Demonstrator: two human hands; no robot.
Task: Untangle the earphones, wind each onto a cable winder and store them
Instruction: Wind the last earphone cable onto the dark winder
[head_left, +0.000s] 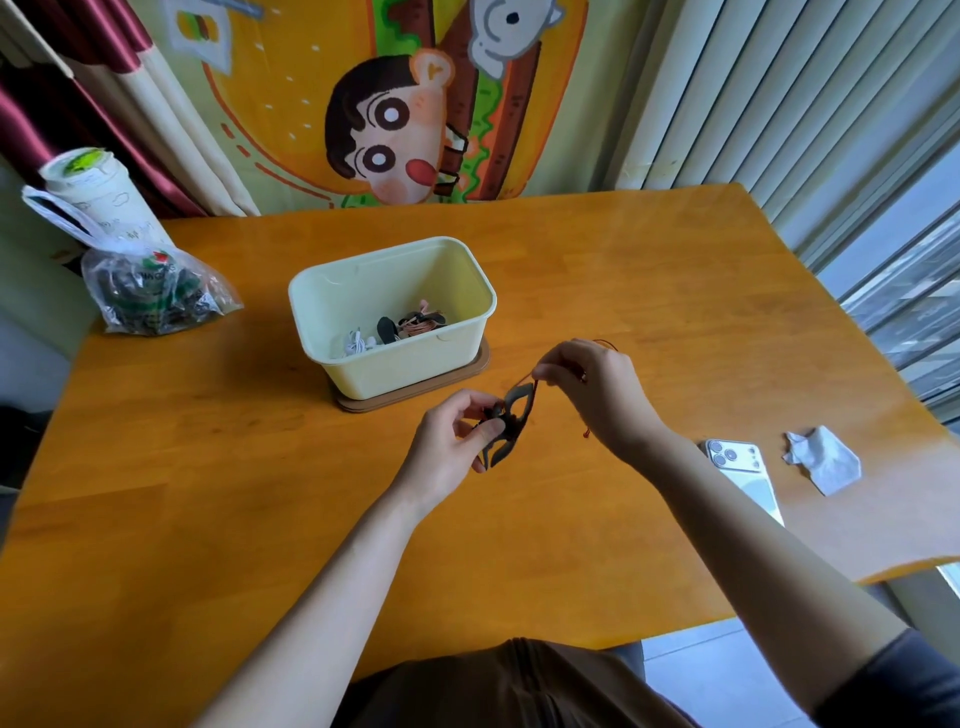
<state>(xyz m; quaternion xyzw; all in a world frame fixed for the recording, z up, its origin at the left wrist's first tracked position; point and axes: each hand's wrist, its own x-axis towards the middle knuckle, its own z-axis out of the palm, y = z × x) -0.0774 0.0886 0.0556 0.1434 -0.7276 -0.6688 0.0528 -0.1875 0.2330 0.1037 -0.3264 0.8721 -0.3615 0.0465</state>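
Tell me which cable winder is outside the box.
The dark winder gripped by the left hand; the right hand pinches its red cable. The pink-cabled winder lies inside the cream box.

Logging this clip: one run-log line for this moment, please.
stage: winding | left hand: holds cable winder | right hand: pinches red earphone cable | box: earphones inside

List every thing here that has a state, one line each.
Dark grey plastic cable winder: held in left hand, partly wound.
Thin red earphone cable: pinched by right hand, running to winder.
Pale yellow plastic box: open, wound earphones inside.
White smartphone: face down.
White tissue: crumpled.
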